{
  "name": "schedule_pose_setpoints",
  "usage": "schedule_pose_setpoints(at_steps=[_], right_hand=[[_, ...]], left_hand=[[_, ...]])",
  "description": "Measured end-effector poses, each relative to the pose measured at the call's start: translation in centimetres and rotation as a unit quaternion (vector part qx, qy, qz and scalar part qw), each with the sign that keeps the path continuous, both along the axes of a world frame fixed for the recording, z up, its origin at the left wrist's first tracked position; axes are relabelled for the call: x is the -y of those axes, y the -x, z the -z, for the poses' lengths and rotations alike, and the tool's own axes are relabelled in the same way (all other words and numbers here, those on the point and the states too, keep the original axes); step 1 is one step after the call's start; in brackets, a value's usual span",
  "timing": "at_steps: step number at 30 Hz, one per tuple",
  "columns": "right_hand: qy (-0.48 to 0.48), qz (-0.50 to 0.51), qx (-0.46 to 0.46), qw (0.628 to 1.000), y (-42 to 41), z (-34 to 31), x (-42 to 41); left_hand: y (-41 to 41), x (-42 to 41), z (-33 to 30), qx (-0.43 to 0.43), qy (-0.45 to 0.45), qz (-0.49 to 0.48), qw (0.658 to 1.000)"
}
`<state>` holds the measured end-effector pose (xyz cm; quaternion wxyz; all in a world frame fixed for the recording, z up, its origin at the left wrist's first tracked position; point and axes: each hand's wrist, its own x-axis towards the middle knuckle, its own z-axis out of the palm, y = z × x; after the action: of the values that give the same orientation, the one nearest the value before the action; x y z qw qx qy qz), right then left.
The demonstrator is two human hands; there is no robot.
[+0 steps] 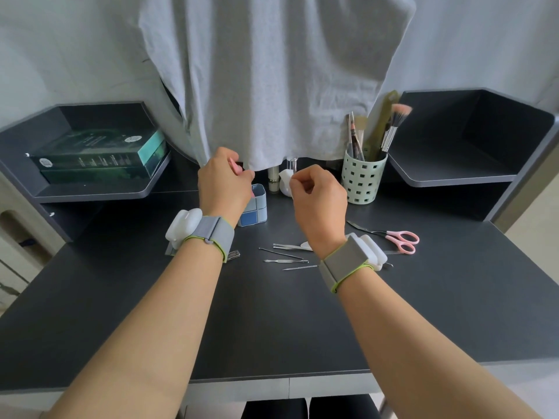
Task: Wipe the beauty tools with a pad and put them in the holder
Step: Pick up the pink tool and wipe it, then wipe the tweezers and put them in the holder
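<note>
Dark grey laminate forms the desk [272, 313], on which several beauty tools are laid out. Four slim metal tools [286, 257] are counted near the centre, side by side, and one pair of pink-handled scissors [393, 237] is seen at three o'clock from them. A small metal piece [233, 254] is partly hidden beneath the left wrist and cannot be identified. Two holders are counted: a blue box holder [257, 207] at twelve o'clock of the metal tools, and a pale green perforated cup [361, 179] at two o'clock, filled with brushes.

The left hand [222, 182] is clenched around a pink item [236, 168], of which only a sliver is seen, just above the blue box holder. The right hand [317, 201] is curled, its fingertips pinched together; whether anything is pinched cannot be told. A white object [286, 181] and a small bottle [273, 179] are partly covered behind the hands. Grey cloth [272, 80] is draped over the desk's back.
</note>
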<state>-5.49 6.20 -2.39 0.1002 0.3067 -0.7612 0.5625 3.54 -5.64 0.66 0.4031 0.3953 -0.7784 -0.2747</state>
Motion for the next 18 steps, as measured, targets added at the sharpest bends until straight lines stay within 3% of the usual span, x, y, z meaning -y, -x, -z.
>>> schedule_pose_setpoints(at_steps=[12, 18], right_hand=[[-0.002, 0.018, 0.006, 1.000, 0.3, 0.0, -1.4], [-0.007, 0.039, 0.003, 0.999, 0.8, 0.1, -2.5]], left_hand=[[-0.2, -1.5, -0.7, -0.081, 0.005, 0.049, 0.996], [0.2, -4.7, 0.0, 0.015, -0.008, 0.144, 0.989]])
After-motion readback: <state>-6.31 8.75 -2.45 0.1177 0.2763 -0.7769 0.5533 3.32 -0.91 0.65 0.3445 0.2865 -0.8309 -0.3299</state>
